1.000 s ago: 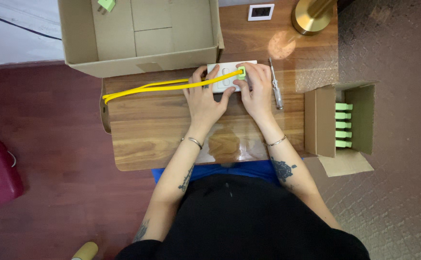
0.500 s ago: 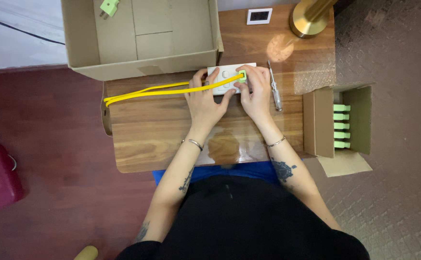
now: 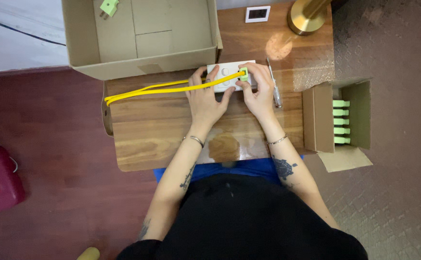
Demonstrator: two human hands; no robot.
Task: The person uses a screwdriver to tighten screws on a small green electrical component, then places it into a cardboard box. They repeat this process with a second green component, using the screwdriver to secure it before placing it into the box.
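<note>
Both forearms extend forward from the torso and converge toward the white socket plate (image 3: 230, 76), bare to above the elbow.

Left hand (image 3: 205, 98): palm down, set on the near left part of the plate. Fingers spread and bent, their tips pressing on the plate's left half. Wrist straight, a thin bracelet around it. Tattoo marks show along the inner forearm.

Right hand (image 3: 257, 89): palm down, at the plate's right end. Thumb and forefinger pinched together at the right part of the plate; remaining fingers curled over its right edge. Wrist slightly bent inward, a thin bracelet around it. A dark round tattoo on the forearm near the elbow.
</note>
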